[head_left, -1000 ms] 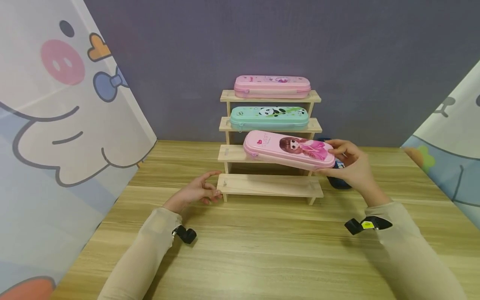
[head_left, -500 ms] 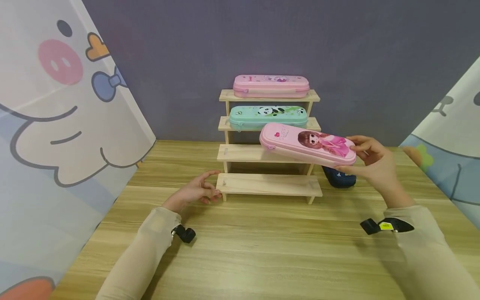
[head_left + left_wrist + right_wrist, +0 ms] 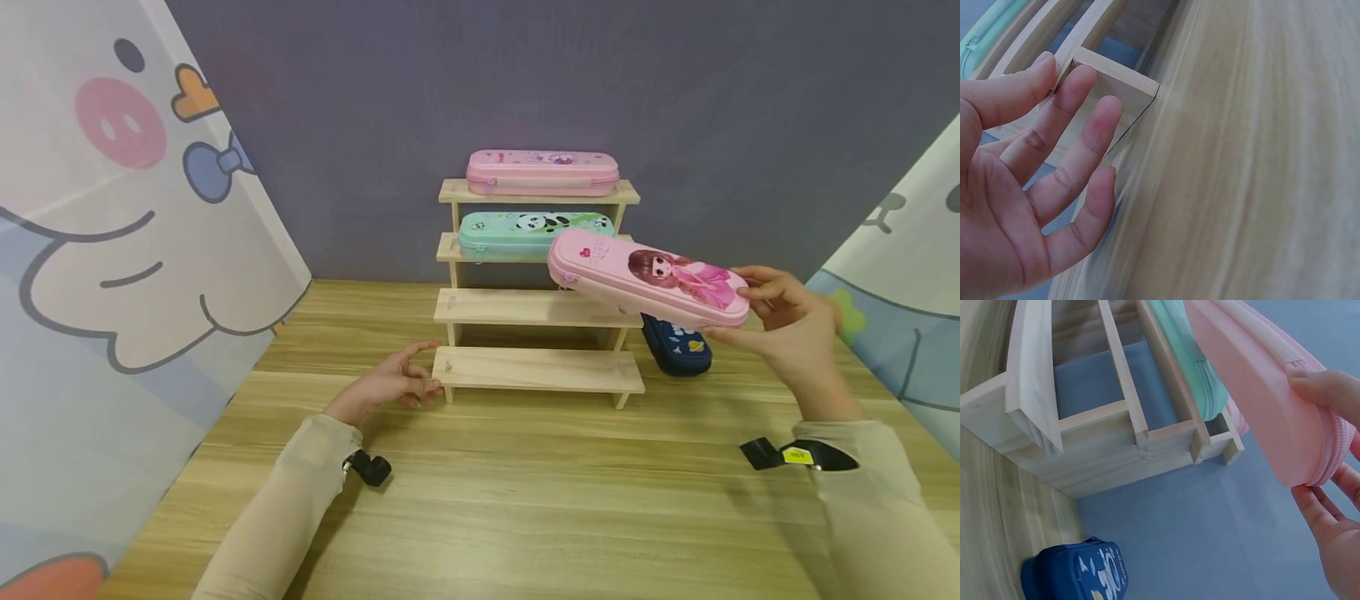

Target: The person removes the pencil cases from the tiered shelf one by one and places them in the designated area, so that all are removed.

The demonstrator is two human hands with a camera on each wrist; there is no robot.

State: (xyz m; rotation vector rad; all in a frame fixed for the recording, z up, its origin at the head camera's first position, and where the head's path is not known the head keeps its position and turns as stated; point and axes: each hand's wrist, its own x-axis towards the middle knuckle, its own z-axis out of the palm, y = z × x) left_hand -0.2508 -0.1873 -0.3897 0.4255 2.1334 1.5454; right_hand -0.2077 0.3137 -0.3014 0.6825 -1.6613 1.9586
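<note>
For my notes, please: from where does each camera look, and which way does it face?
Head: worn on the head, facing forward and down at the wooden rack; both sleeved forearms, left hand and right hand show.
Left wrist: worn there, facing the wooden rack's end and the table; the left hand's palm side shows.
Right wrist: worn there, facing the held pink case and the wooden rack's side; part of the right hand shows.
Head and right wrist share the navy case.
</note>
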